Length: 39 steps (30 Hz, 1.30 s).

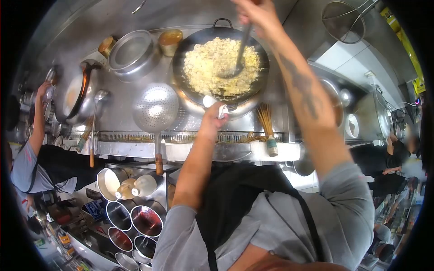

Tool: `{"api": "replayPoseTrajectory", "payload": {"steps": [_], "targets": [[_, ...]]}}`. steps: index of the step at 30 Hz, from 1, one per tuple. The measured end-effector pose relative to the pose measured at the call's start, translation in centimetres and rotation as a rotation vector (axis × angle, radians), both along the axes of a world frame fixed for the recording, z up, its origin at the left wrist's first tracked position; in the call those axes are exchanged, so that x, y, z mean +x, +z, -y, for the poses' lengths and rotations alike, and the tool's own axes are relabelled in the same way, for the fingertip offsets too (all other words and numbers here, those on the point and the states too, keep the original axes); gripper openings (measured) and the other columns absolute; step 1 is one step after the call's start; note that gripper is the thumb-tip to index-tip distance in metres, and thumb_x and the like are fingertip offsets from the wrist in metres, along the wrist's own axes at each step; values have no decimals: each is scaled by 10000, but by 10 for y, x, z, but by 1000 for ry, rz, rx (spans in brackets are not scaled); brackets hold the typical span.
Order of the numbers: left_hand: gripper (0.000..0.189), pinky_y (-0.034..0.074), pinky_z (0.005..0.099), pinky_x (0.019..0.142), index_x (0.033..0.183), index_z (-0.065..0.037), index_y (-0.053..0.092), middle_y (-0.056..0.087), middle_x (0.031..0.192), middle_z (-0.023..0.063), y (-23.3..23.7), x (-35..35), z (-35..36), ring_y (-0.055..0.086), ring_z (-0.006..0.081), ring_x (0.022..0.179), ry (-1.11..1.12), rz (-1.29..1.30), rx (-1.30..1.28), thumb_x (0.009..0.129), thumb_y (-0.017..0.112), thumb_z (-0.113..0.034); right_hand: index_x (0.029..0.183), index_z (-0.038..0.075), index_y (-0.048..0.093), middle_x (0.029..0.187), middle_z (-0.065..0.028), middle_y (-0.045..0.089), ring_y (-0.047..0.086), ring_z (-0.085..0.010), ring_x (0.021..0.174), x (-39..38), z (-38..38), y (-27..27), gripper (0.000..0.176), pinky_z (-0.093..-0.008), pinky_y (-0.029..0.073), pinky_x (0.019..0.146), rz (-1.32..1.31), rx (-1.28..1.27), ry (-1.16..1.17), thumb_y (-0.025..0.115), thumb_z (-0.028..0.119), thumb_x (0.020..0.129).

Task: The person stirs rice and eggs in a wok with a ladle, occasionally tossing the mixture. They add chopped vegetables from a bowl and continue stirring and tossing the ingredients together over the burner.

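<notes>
A large black wok [181,83] sits on the stove, holding what looks like yellow and white fried rice with egg [203,63]. My right hand [258,16] is closed around the upper end of a long ladle [240,56], whose bowl rests in the food. At the wok's near rim, my left hand [214,119] grips a folded white cloth [209,101] beside the near loop handle. Whether the fingers also hold that handle is hidden by the cloth.
A perforated strainer [156,107] lies left of the wok, near stacked metal pans [132,52] and a tin of sauce [171,38]. A bamboo brush [266,124] stands to the right. Sauce pots [147,220] are at lower left. Another person [31,158] works at far left.
</notes>
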<state>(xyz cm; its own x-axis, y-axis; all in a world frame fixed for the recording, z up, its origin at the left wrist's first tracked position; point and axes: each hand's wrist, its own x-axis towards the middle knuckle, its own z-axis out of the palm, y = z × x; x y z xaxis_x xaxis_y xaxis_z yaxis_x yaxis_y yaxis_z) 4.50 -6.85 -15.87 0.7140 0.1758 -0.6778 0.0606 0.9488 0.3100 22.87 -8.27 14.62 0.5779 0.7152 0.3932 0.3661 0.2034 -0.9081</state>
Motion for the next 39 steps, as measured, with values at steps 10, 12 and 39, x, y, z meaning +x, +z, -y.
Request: {"api": "replayPoseTrajectory", "payload": {"steps": [10, 12, 39], "targets": [[157, 363, 226, 431, 962, -102, 524, 567, 836, 35, 138, -85, 79, 506, 141, 665, 117, -133, -76, 950, 456, -244, 666, 71, 520, 532, -13, 470, 442, -138, 393, 41, 26, 32, 258, -291, 351, 349, -450, 225, -198, 592, 217, 866], [171, 384, 235, 436, 1004, -91, 517, 563, 829, 35, 96, -74, 57, 499, 163, 641, 46, 100, 145, 942, 449, -235, 675, 82, 519, 517, -5, 452, 444, -146, 385, 39, 21, -2, 256, -289, 344, 335, -188, 307, -119, 614, 227, 862], [341, 447, 293, 430, 1050, -82, 547, 587, 774, 25, 59, -248, 81, 588, 149, 635, -266, -288, 706, 767, 667, -229, 692, 50, 532, 527, -19, 494, 473, -112, 443, -23, 23, -18, 218, -271, 386, 430, 54, 282, -144, 605, 174, 855]]}}
